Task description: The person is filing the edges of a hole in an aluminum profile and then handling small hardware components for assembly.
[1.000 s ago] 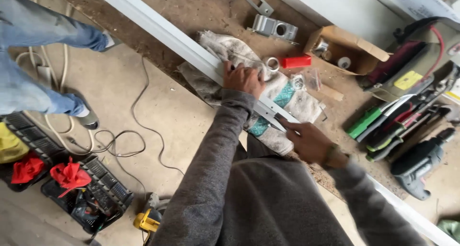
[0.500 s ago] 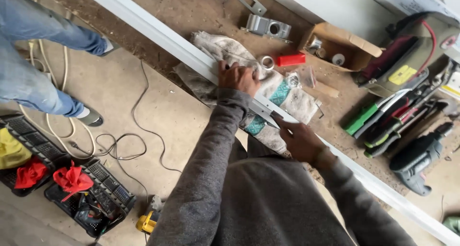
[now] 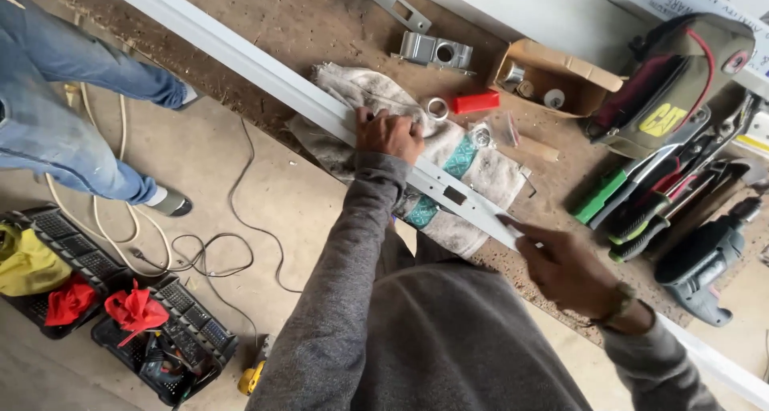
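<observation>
My left hand (image 3: 390,132) is clamped down on the white metal rail (image 3: 264,73), fingers curled over its top edge, pinning it against the rag (image 3: 481,171) beneath. My right hand (image 3: 570,268) has it further along, fingers wrapped round the near edge just past the small rectangular cut-out (image 3: 454,195) in the rail's face. So the rail lies slantwise across the surface (image 3: 312,18), resting on that cloth, with both my hands closed on it.

As I read it, I'm steadying and lining up the rail over the cloth, with that slot between my hands. Any next move calls for an even grip at both ends, because the piece is long, thin and springy, and it will want to twist or slide on the fabric.

The rail is smooth, painted and hard-edged. The rag is soft, grubby cotton with a teal stripe, and it is bunched up. The surface is rough and dusty brown. Just beyond my left hand sit a metal ring (image 3: 437,107) and a red plastic piece (image 3: 476,102), and further back a grey metal lock body (image 3: 435,52) and an open cardboard box (image 3: 553,78) holding small fittings. To my right there's a power drill (image 3: 705,259) and green-handled tools (image 3: 609,196). Another person's jeans (image 3: 72,98) show on the floor side.
</observation>
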